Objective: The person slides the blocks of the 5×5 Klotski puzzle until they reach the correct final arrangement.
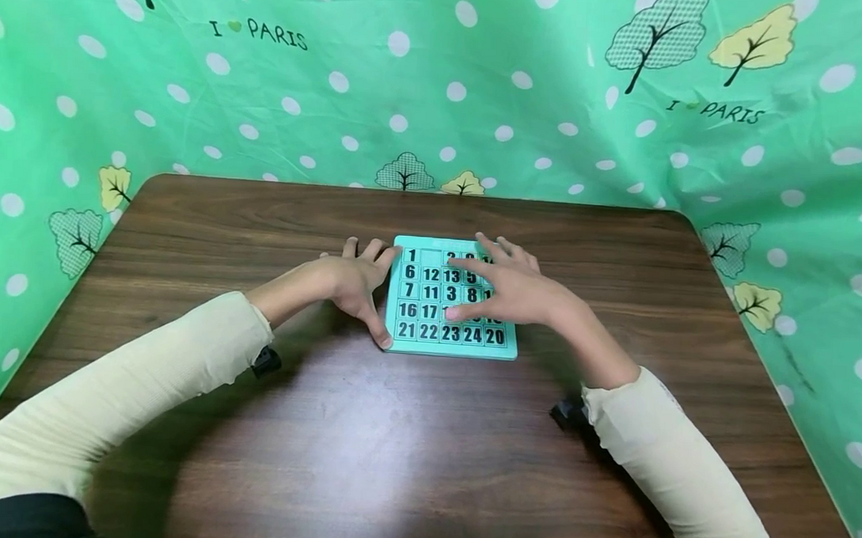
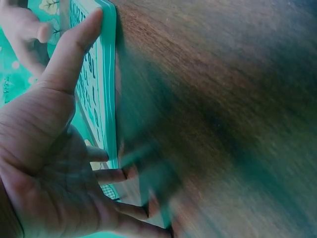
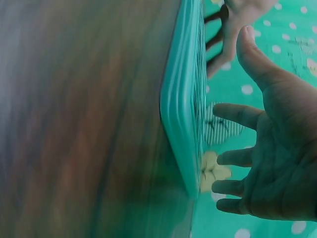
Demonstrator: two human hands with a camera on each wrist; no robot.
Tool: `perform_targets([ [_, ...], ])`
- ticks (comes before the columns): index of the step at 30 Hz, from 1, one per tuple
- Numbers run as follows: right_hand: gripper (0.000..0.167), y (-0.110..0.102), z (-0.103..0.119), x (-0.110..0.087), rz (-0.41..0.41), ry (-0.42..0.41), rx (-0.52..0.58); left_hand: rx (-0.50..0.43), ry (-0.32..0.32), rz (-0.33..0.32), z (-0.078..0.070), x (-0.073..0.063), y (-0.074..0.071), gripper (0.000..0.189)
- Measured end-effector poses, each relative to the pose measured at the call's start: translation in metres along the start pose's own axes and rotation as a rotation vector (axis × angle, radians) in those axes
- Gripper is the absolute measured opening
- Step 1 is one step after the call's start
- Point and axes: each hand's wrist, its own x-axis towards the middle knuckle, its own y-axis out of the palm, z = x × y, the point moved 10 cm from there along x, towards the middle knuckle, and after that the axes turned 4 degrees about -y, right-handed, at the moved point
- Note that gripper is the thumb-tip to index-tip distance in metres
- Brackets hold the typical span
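A turquoise number board [image 1: 433, 297] lies flat on the brown table [image 1: 368, 441], a little past the middle toward 12 o'clock, with the person at 6. I can read a 1 at its 11 o'clock corner, a blank square beside that, and 21, 22, 23, 24, 20 along the 6 o'clock row. The left hand [image 1: 359, 286] is at the board's 9 o'clock side, fingers spread apart, its thumb resting on the 7 o'clock corner. The right hand [image 1: 519, 294] hangs over the 3 o'clock half, fingers apart too, thumb and forefinger pointing toward 9 above the tiles. The cream left sleeve [image 1: 157, 362] comes in from 8 o'clock, the matching right sleeve [image 1: 681, 460] from 4. Beyond the table's 12 o'clock edge hangs a green curtain [image 1: 423, 87] with white dots, trees and lettering.
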Motion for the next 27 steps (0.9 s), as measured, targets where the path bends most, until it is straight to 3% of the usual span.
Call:
perform_targets([
  [6, 0.099, -0.001, -0.014, 0.004, 0.012, 0.012, -0.001, 0.011, -0.012, 0.007, 0.001, 0.0, 0.001, 0.164],
  [15, 0.097, 0.0, 0.008, 0.019, 0.0, -0.03, -0.014, 0.009, -0.012, -0.017, -0.001, 0.0, -0.001, 0.163],
  [21, 0.089, -0.002, 0.003, -0.005, -0.036, -0.051, -0.007, 0.008, -0.008, -0.014, -0.002, 0.0, 0.0, 0.164],
  [27, 0.081, 0.009, 0.004, -0.032, -0.016, -0.088, -0.009, 0.004, -0.006, -0.006, -0.001, 0.0, 0.0, 0.164],
])
